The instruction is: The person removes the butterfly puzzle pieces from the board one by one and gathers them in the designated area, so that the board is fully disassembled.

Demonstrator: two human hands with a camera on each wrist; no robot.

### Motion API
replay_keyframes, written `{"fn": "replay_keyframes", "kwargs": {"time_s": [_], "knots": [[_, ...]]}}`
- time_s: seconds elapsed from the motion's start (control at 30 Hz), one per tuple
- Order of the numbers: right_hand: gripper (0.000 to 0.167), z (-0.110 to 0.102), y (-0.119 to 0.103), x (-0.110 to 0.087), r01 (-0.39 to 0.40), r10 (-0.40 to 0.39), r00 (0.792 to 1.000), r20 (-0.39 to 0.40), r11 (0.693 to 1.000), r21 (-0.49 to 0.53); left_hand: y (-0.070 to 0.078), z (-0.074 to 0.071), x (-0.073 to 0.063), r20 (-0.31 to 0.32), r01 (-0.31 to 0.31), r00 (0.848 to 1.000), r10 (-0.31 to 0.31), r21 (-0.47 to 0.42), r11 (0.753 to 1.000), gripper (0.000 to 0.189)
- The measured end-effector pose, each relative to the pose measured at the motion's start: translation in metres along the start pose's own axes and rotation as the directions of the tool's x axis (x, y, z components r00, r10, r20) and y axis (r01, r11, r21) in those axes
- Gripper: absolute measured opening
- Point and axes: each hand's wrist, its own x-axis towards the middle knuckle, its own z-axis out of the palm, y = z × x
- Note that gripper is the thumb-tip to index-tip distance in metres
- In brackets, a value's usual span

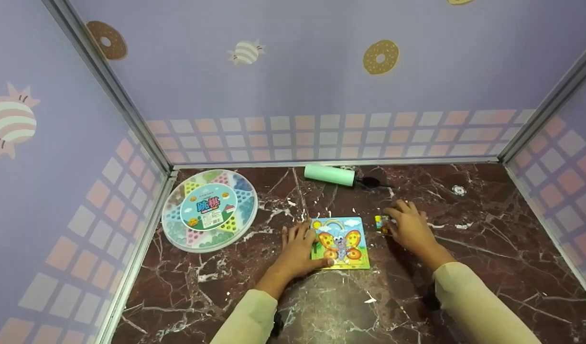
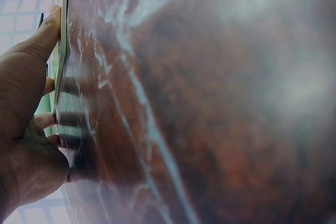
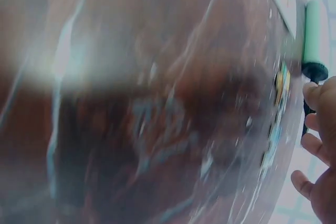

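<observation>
A square picture puzzle board (image 1: 341, 241) with a butterfly, rainbow and sun lies flat in front of the person. The left hand (image 1: 297, 249) rests on its left side, fingers spread along the edge and thumb (image 2: 47, 32) over the lower edge. To the board's right, small colourful puzzle pieces (image 1: 382, 222) lie on the tabletop, partly hidden by the right hand (image 1: 411, 228). In the right wrist view, the loosely bent fingers are just above the pieces (image 3: 282, 87), with nothing visibly gripped.
A round Chinese checkers box (image 1: 210, 210) stands at the left. Behind the board lies a mint-green hand pump (image 1: 330, 175) with a black nozzle. A small round poker chip (image 1: 459, 190) is at the far right. Patterned walls enclose the dark marbled table (image 1: 255, 315).
</observation>
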Motion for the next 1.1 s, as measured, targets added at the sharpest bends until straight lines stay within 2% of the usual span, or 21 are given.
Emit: {"fn": "replay_keyframes", "kwargs": {"time_s": [0.4,0.67,1.0,1.1], "knots": [[0.031,0.021,-0.039,0.008,0.112,-0.114,0.993,0.038,0.992,0.053,-0.003,0.003,-0.001,0.001,-0.002,1.0,0.002,-0.024,1.0,0.066],[0.035,0.027,-0.046,0.006,0.125,-0.128,0.99,0.066,0.991,0.05,-0.002,0.002,-0.001,0.005,0.005,1.0,-0.005,-0.003,1.0,0.067],[0.028,0.033,-0.051,0.009,0.146,-0.149,0.988,0.036,0.987,0.06,0.0,0.0,0.0,0.016,0.006,1.0,-0.006,0.006,1.0,0.069],[0.029,0.033,-0.054,0.01,0.144,-0.147,0.988,0.038,0.987,0.067,-0.002,0.0,0.0,0.0,-0.006,1.0,0.006,0.003,1.0,0.064]]}}
